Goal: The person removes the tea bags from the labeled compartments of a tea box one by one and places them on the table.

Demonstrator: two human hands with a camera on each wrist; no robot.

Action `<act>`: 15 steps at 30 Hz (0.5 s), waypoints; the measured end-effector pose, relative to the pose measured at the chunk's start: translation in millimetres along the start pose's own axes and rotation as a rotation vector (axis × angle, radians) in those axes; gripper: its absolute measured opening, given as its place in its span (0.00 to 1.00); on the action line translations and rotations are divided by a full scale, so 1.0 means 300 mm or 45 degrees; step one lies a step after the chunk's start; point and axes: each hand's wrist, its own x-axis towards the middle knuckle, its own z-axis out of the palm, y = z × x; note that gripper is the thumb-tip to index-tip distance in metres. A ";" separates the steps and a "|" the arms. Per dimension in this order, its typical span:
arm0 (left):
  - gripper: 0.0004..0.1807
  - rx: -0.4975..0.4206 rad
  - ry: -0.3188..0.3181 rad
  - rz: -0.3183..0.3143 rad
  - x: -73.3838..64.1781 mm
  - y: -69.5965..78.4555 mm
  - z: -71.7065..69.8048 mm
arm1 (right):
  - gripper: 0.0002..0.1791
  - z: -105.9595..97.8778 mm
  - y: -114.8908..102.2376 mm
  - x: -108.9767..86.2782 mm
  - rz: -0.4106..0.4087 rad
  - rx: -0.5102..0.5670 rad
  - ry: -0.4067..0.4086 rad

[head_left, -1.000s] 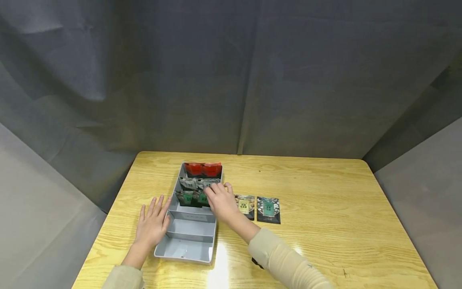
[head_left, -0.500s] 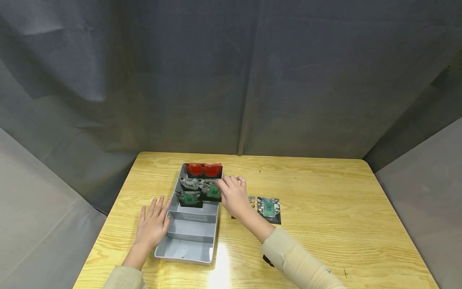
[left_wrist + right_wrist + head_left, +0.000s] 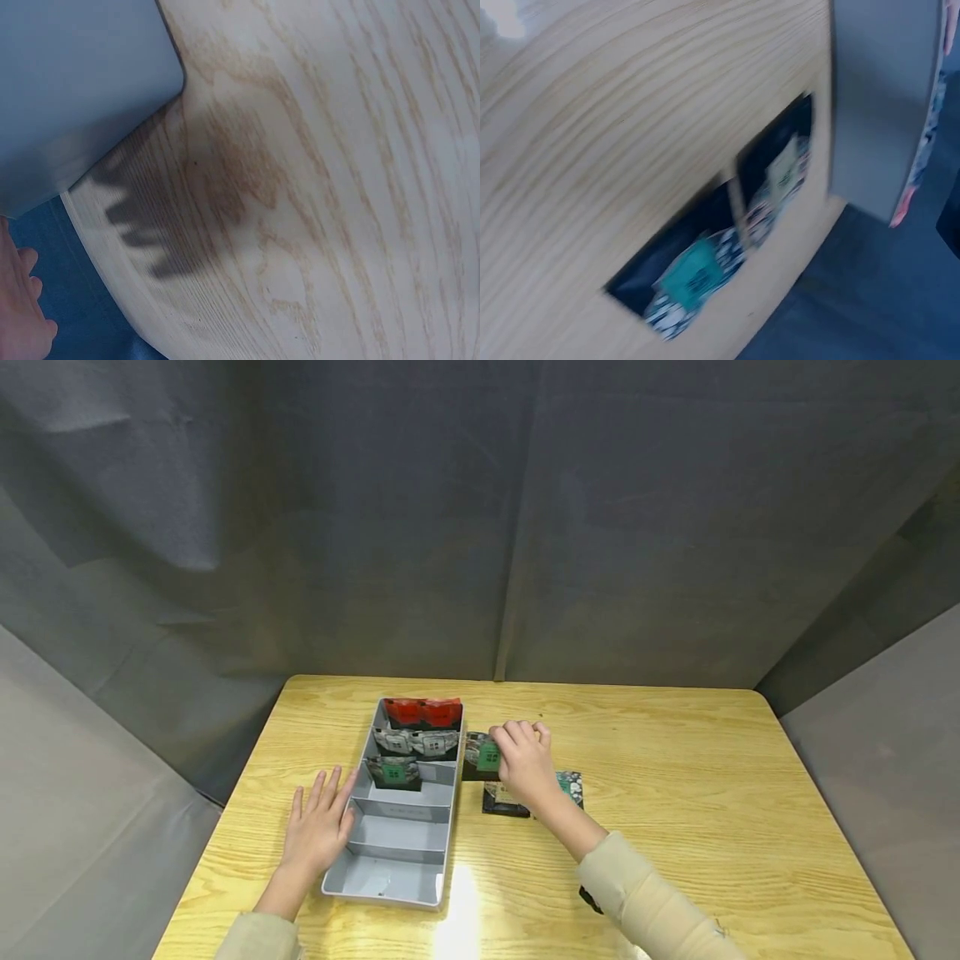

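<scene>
My right hand (image 3: 525, 768) pinches the right edge of a dark sachet with a green label (image 3: 480, 756), just to the right of a grey divided tray (image 3: 447, 835). My left hand (image 3: 318, 818) lies with straight, spread fingers along the tray's left side. Inside the tray, red sachets (image 3: 422, 714) stand in the far compartment and grey-labelled sachets (image 3: 416, 744) in the one before it. A single green-labelled sachet (image 3: 393, 772) leans in the third compartment, on its left side.
Two flat sachets lie on the wooden table (image 3: 675, 777) right of the tray, partly under my right hand in the head view: one with a pale yellow label (image 3: 780, 172), one with a teal label (image 3: 694, 274). Grey curtain (image 3: 637, 527) hangs behind the table.
My right hand has drawn the right-hand green-labelled sachet out of the third compartment and carried it rightward past the tray's side. My left hand has stayed in place.
</scene>
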 end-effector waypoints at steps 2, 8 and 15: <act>0.29 -0.001 -0.002 0.000 0.000 0.001 0.000 | 0.13 -0.005 0.029 -0.020 0.016 -0.003 -0.008; 0.29 -0.007 0.000 0.000 -0.002 0.000 0.001 | 0.12 -0.019 0.114 -0.081 0.064 -0.008 -0.011; 0.29 -0.016 0.003 0.001 -0.001 0.000 0.003 | 0.12 -0.038 0.200 -0.145 0.116 0.008 0.024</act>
